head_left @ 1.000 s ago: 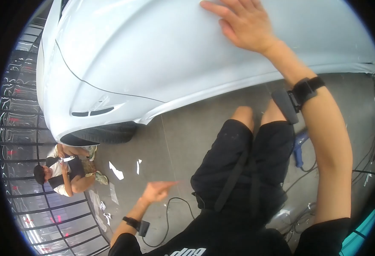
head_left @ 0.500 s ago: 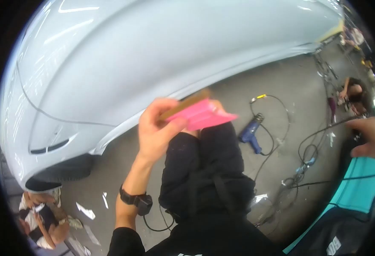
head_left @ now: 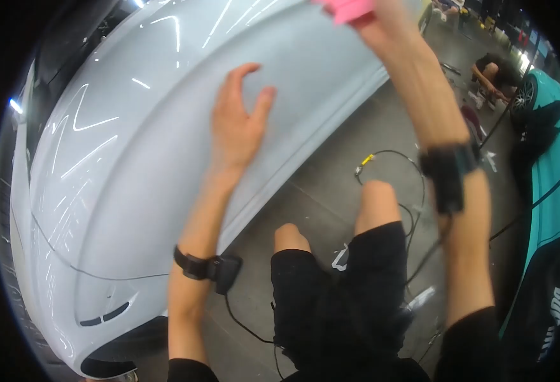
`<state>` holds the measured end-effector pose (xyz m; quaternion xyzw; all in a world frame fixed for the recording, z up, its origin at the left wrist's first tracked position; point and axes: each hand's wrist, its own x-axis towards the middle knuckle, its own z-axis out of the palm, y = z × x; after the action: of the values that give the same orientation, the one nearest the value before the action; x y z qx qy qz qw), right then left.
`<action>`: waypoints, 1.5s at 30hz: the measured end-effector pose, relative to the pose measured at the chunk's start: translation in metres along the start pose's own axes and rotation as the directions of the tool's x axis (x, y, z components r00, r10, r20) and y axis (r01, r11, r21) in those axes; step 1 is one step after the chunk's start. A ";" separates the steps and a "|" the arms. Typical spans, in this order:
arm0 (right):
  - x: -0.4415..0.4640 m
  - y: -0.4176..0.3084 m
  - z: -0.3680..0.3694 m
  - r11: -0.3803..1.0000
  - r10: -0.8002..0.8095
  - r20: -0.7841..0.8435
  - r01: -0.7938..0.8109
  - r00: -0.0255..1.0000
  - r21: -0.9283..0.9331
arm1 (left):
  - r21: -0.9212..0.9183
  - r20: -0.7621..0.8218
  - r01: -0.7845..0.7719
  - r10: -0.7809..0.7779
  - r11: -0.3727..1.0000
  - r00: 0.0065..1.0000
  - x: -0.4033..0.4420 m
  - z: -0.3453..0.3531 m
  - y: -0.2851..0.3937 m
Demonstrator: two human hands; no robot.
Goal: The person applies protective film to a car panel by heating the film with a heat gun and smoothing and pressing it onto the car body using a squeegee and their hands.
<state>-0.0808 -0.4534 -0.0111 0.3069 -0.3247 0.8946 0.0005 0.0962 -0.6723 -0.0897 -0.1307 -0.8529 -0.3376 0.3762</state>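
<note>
My left hand is held over the pale, glossy car body panel, fingers bent and thumb apart, with nothing in it. Whether it touches the panel I cannot tell. Up at the top edge, my right hand grips a pink squeegee against or just above the panel; part of the squeegee is cut off by the frame and the fingers are blurred. A strap with a dark box sits on my left forearm, and a similar dark device on my right.
A cable with a yellow piece lies on the grey floor beside my knees. At right stands a teal car partly under a black cover. A crouching person is at upper right. A thin cord crosses the panel.
The pink squeegee has passed from my left hand to my right, which came from the far right to the top. My left hand rose over the panel, and my view turned.
</note>
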 end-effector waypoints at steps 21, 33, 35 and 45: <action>-0.081 0.342 -0.543 0.626 -0.554 -0.650 -0.253 0.521 -0.737 | 0.910 0.415 -0.408 0.157 -0.078 0.896 -0.011 0.005 -0.132; -0.042 0.364 -0.530 0.449 -0.534 -0.593 -0.392 0.603 -0.803 | 0.883 0.469 -0.465 0.051 -0.066 0.882 -0.014 0.004 -0.136; -0.048 0.367 -0.527 0.408 -0.566 -0.567 -0.395 0.598 -0.823 | 0.881 0.472 -0.471 0.046 -0.046 0.880 -0.016 0.005 -0.141; -0.141 0.402 -0.420 0.402 -0.410 -0.560 -0.408 0.720 -0.820 | 0.908 0.414 -0.419 0.123 0.016 0.902 -0.016 0.011 -0.146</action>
<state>-0.2780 -0.4984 -0.5743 -0.1047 -0.7318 0.6076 0.2904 0.0313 -0.7721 -0.1763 -0.0393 -0.8445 0.4243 0.3246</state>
